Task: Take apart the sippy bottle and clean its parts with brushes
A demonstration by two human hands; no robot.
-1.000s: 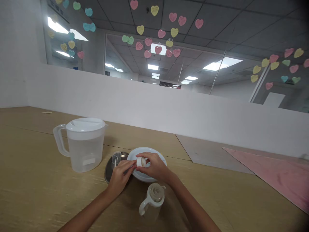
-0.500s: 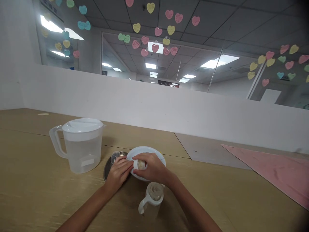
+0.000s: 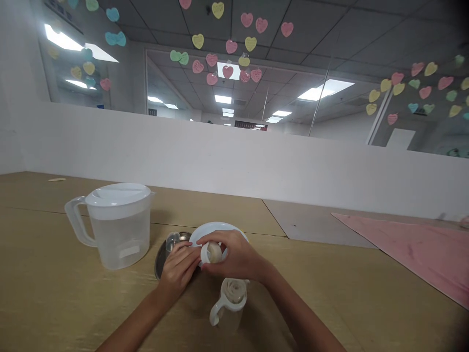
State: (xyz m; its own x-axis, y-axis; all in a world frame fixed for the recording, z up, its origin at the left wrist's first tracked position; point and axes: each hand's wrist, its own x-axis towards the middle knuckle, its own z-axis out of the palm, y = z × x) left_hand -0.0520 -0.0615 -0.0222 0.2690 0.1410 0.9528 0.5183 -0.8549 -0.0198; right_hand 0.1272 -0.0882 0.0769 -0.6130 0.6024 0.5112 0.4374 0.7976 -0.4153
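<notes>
Thumb and fingers of my right hand (image 3: 234,253) are closed around a small round piece with a white rim and beige inside (image 3: 211,253). My left hand (image 3: 182,264) is closed with its fingers together, their tips against the left side of that piece. Whatever lies under those fingers is hidden. Behind my left hand is a dark metal tray (image 3: 160,261) carrying a small clear dome-shaped item (image 3: 173,240). A white plate (image 3: 214,227) lies beneath and behind my right hand. Below the hands stands a small clear vessel with a white handle and ringed round top (image 3: 234,293).
A large translucent pitcher (image 3: 120,234) with a white lid and handle stands at the left. A pink sheet (image 3: 410,256) and a grey board (image 3: 315,227) lie at the right. The low white wall (image 3: 220,161) with glass above closes off the table's back.
The round piece has turned slightly, so its white rim faces more toward me. Both hands stay close together. The whole view has shifted slightly.
</notes>
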